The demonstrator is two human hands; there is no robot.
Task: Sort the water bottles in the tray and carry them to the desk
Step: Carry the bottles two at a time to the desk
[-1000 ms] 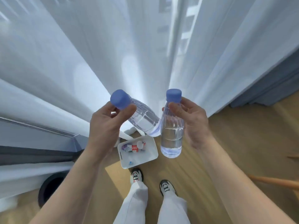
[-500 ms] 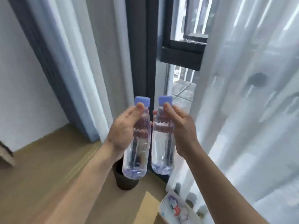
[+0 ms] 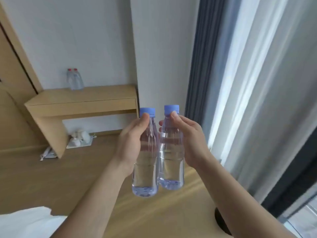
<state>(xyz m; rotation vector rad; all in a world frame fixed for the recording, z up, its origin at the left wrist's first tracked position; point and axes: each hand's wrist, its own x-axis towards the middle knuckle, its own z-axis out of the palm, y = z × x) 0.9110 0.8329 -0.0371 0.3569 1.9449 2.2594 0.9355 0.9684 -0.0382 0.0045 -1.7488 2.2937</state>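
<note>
Roughly midway, I judge: two red-cap bottles (image 3: 74,79) stand touching on the table (image 3: 82,102) at 10 o'clock, so that pair looks delivered. The blue-cap pair is in the air at centre, well apart from the table; carrying over and setting down are left. Tray not in view. Left hand (image 3: 132,145) grips left bottle (image 3: 145,169), right hand (image 3: 190,141) grips right bottle (image 3: 171,160), fingers (image 3: 145,119) curled round the upper bodies, thumbs just under the caps. Both upright, side by side, clear, unlabelled, mostly full, capped.

Curtains (image 3: 257,83) hang to my right; white bedding (image 3: 25,222) lower left; pale bundles (image 3: 79,137), perhaps slippers, on the floor (image 3: 85,169).
</note>
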